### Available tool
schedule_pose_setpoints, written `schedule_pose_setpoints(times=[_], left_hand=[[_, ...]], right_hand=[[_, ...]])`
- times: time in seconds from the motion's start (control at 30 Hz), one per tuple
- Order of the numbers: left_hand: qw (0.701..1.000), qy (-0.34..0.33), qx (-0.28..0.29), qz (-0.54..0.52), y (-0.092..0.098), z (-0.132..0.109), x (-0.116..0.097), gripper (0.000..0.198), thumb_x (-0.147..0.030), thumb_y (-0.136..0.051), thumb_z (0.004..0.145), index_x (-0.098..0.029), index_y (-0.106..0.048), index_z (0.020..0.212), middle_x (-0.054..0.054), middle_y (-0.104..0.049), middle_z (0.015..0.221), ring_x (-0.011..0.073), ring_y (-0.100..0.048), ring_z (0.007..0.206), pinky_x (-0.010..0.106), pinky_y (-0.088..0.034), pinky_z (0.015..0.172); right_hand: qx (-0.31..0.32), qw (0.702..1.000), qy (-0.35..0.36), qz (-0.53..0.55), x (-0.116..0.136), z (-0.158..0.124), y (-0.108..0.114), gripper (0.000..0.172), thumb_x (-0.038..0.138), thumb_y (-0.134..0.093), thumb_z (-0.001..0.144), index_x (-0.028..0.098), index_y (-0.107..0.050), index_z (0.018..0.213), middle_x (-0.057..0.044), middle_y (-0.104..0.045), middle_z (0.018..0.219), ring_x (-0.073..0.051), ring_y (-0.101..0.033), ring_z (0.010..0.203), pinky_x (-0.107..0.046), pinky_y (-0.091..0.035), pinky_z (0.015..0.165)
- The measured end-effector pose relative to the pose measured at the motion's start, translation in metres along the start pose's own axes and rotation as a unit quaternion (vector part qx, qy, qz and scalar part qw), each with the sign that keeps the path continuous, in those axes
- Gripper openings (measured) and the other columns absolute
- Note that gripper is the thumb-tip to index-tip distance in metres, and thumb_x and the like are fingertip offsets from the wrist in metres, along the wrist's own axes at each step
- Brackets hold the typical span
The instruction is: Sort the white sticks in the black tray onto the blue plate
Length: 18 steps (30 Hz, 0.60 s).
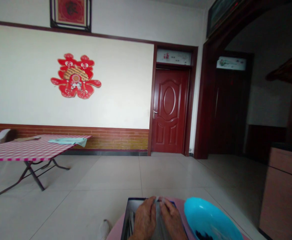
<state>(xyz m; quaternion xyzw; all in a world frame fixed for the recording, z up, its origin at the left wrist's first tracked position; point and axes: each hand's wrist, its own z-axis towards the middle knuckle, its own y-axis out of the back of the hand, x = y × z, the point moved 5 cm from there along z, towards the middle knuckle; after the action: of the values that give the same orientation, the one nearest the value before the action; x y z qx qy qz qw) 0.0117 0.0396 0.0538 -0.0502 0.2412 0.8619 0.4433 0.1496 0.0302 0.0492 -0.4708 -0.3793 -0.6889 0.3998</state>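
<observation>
At the bottom of the head view, my left hand [146,215] and my right hand [170,216] are side by side over an open, dark-edged box [135,202]. Their fingers are bent and pinch a thin, pale, translucent item [159,208] between them, which looks like plastic film. Long thin pieces lie inside the box, left of my left hand. The box rests on a pink round surface [117,230]. To the right of the box, a bright blue basin [203,213] holds some dark things that I cannot make out.
A folding table [35,150] with a checked cloth stands at the left, with a light green cloth [69,141] on it. A wooden cabinet [283,193] is at the right. Further back is a closed red door [169,110]. Something whitish [104,228] is beside the pink surface.
</observation>
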Motion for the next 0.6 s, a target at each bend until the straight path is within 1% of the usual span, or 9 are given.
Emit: schedule_pose_setpoints(times=[0.07, 0.13, 0.17, 0.23, 0.3, 0.4, 0.47, 0.53, 0.6], left_hand=[[1.0, 0.009, 0.005, -0.003, -0.001, 0.0, 0.001, 0.034, -0.028, -0.033, 0.094, -0.016, -0.063, 0.103, 0.009, -0.074, 0.089, 0.0182, -0.071, 0.079, 0.028, -0.058, 0.071], [1.0, 0.017, 0.01, -0.008, -0.003, -0.001, 0.001, 0.033, -0.027, -0.033, 0.094, -0.016, -0.063, 0.102, 0.009, -0.073, 0.088, 0.0179, -0.071, 0.08, 0.028, -0.058, 0.071], [1.0, 0.02, 0.012, -0.009, -0.003, -0.001, 0.002, 0.033, -0.027, -0.033, 0.094, -0.017, -0.063, 0.102, 0.009, -0.073, 0.089, 0.0179, -0.07, 0.08, 0.028, -0.058, 0.072], [1.0, 0.024, 0.009, -0.008, -0.004, -0.002, 0.003, 0.032, -0.027, -0.033, 0.093, -0.018, -0.062, 0.103, 0.009, -0.073, 0.09, 0.0182, -0.07, 0.082, 0.029, -0.057, 0.074], [1.0, 0.024, 0.007, -0.006, -0.005, -0.003, 0.004, 0.032, -0.026, -0.033, 0.093, -0.018, -0.062, 0.103, 0.009, -0.073, 0.09, 0.0186, -0.07, 0.082, 0.03, -0.057, 0.074], [0.999, 0.022, 0.024, -0.017, -0.008, -0.004, 0.005, 0.031, -0.024, -0.033, 0.092, -0.018, -0.063, 0.102, 0.009, -0.073, 0.089, 0.0183, -0.07, 0.081, 0.029, -0.057, 0.073], [0.999, 0.018, 0.027, -0.022, -0.009, -0.004, 0.005, 0.031, -0.024, -0.034, 0.092, -0.018, -0.063, 0.103, 0.009, -0.072, 0.09, 0.0185, -0.07, 0.082, 0.029, -0.057, 0.073], [0.999, 0.017, 0.026, -0.026, -0.009, -0.004, 0.004, 0.031, -0.025, -0.035, 0.092, -0.018, -0.062, 0.105, 0.01, -0.072, 0.093, 0.0195, -0.069, 0.086, 0.031, -0.056, 0.077], [0.998, 0.021, 0.042, -0.04, -0.009, -0.003, 0.001, 0.032, -0.023, -0.035, 0.091, -0.018, -0.062, 0.107, 0.01, -0.072, 0.096, 0.0194, -0.068, 0.088, 0.031, -0.056, 0.078]], right_hand=[[0.013, 0.999, -0.021, 0.023, -0.012, 0.002, -0.001, 0.047, 0.053, -0.058, 0.066, 0.021, -0.071, 0.097, -0.01, -0.071, 0.105, -0.027, -0.064, 0.098, -0.036, -0.047, 0.089], [0.03, 0.996, -0.048, 0.064, -0.021, 0.003, -0.003, 0.052, 0.054, -0.058, 0.067, 0.02, -0.068, 0.105, -0.01, -0.07, 0.102, -0.025, -0.065, 0.089, -0.035, -0.051, 0.08], [0.032, 0.994, -0.057, 0.083, -0.023, 0.003, -0.004, 0.054, 0.054, -0.059, 0.067, 0.019, -0.066, 0.108, -0.01, -0.071, 0.097, -0.024, -0.065, 0.083, -0.035, -0.052, 0.075], [0.026, 0.992, -0.059, 0.111, -0.023, 0.003, -0.004, 0.054, 0.052, -0.059, 0.069, 0.019, -0.062, 0.112, -0.005, -0.07, 0.079, -0.022, -0.063, 0.072, -0.032, -0.051, 0.065], [0.014, 0.989, -0.055, 0.137, -0.019, 0.003, -0.004, 0.048, 0.049, -0.06, 0.069, 0.02, -0.061, 0.108, 0.0, -0.064, 0.065, -0.019, -0.059, 0.062, -0.03, -0.047, 0.058], [-0.007, 0.986, -0.059, 0.156, -0.009, 0.001, -0.002, 0.037, 0.049, -0.063, 0.067, 0.02, -0.064, 0.09, 0.001, -0.061, 0.062, -0.017, -0.056, 0.06, -0.027, -0.044, 0.055], [-0.021, 0.984, -0.07, 0.162, -0.005, -0.001, 0.0, 0.036, 0.049, -0.065, 0.065, 0.019, -0.064, 0.086, 0.001, -0.06, 0.061, -0.017, -0.054, 0.06, -0.027, -0.043, 0.055], [-0.033, 0.979, -0.083, 0.181, -0.003, -0.001, 0.002, 0.04, 0.049, -0.066, 0.062, 0.019, -0.065, 0.089, 0.003, -0.058, 0.058, -0.016, -0.053, 0.058, -0.027, -0.042, 0.054], [-0.04, 0.973, -0.092, 0.206, -0.004, -0.001, 0.004, 0.043, 0.048, -0.067, 0.06, 0.019, -0.065, 0.091, 0.003, -0.059, 0.058, -0.016, -0.052, 0.058, -0.027, -0.041, 0.053]])
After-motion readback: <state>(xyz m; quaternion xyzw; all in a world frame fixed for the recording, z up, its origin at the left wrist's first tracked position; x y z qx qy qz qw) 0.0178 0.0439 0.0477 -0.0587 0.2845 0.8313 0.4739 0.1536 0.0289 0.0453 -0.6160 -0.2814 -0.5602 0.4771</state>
